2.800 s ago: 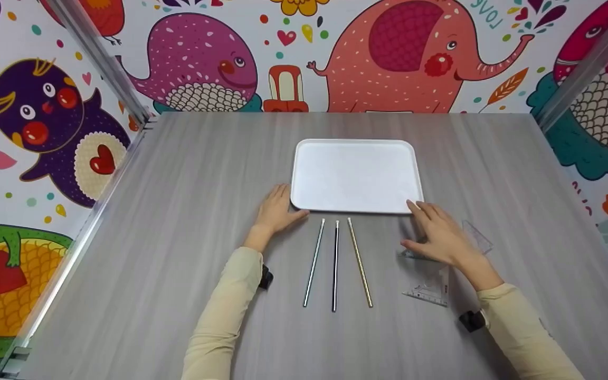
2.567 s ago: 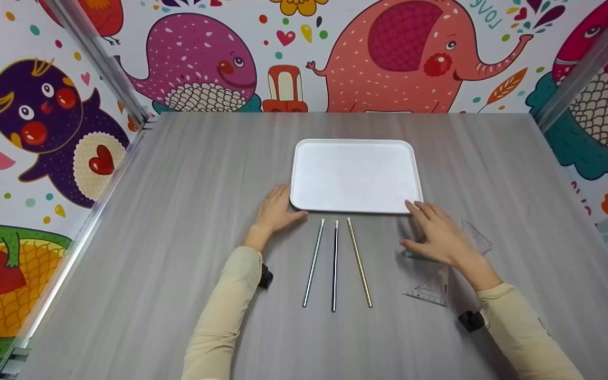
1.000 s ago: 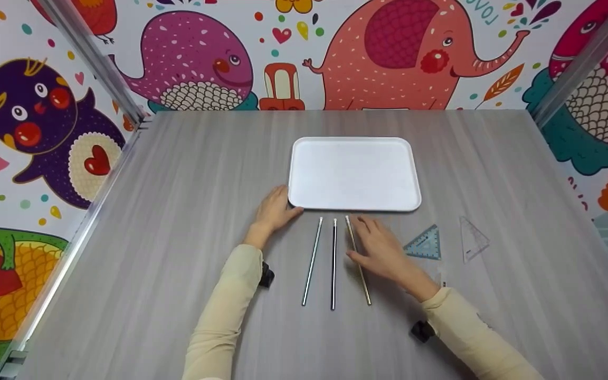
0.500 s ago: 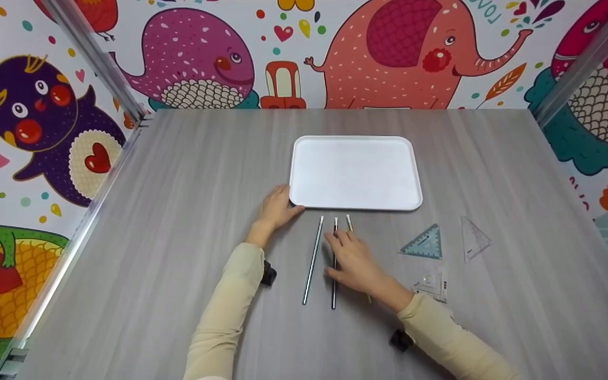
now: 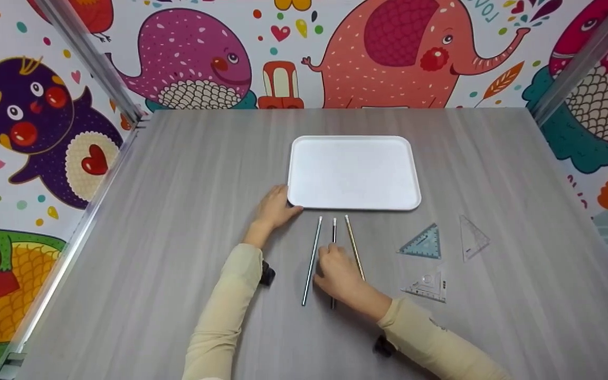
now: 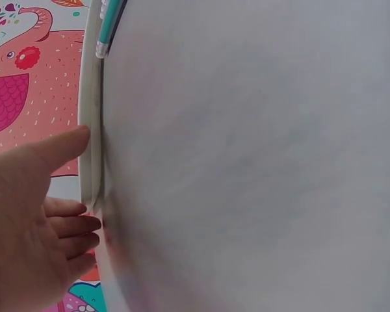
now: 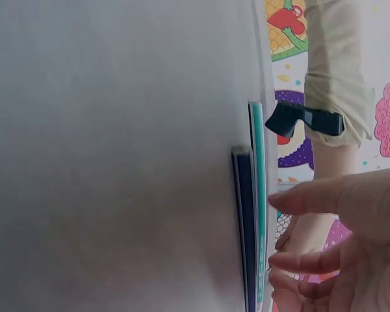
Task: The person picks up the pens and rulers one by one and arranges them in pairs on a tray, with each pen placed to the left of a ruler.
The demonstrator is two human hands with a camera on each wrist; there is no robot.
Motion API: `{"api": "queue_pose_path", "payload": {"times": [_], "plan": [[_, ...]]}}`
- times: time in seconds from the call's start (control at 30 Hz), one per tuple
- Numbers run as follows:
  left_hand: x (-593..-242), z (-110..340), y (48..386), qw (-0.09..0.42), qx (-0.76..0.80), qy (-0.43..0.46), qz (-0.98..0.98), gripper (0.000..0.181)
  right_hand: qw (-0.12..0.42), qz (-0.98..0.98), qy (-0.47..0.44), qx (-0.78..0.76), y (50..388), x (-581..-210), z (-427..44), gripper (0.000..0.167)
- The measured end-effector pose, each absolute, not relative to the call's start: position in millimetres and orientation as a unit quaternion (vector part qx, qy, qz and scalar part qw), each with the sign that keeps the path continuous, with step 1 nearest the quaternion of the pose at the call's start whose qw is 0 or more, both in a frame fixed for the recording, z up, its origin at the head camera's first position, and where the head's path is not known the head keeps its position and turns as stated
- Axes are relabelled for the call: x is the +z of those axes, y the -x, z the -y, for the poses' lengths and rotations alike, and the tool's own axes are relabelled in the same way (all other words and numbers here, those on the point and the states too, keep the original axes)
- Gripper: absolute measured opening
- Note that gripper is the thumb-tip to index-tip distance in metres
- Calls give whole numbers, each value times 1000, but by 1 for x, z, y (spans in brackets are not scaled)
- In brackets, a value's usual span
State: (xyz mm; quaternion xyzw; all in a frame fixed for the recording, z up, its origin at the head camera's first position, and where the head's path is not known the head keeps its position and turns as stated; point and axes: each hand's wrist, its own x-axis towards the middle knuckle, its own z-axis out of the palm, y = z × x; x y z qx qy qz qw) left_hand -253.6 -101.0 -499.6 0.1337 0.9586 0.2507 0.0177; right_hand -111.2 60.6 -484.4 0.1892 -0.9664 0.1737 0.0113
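My left hand (image 5: 273, 209) rests at the near-left corner of a white tray (image 5: 354, 174). In the left wrist view its thumb meets the tray's rim (image 6: 91, 104) and the fingers lie relaxed. My right hand (image 5: 342, 273) is over a dark pencil (image 5: 334, 232), covering its middle. A teal pencil (image 5: 311, 266) lies just left of that hand, a gold pencil (image 5: 354, 244) to its right. In the right wrist view, thumb and fingers are apart near the teal pencil (image 7: 260, 169) and the dark pencil (image 7: 244, 208); nothing is between them.
Right of the pencils lie a bluish set square (image 5: 424, 243), a clear set square (image 5: 474, 240) and another clear one with a ruled edge (image 5: 428, 289). The grey table (image 5: 203, 158) is bordered by cartoon-printed walls (image 5: 388, 58) and metal posts.
My right hand has moved left from the set squares, past the gold pencil to the dark one, and its fingers have bent. The left hand stays at the tray corner.
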Motion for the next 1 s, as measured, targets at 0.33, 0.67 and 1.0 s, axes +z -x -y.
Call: {"api": "queue_pose_path", "payload": {"times": [0.33, 0.67, 1.0], "plan": [[-500, 103, 255, 22, 250, -125, -960, 55, -4, 967, -190, 173, 111, -484, -49, 22], [-501, 101, 255, 22, 245, -127, -961, 53, -14, 968, -169, 183, 115, -482, -42, 23], [-502, 102, 255, 20, 249, -126, -960, 56, -46, 972, -140, 184, 116, -478, -39, 21]]}}
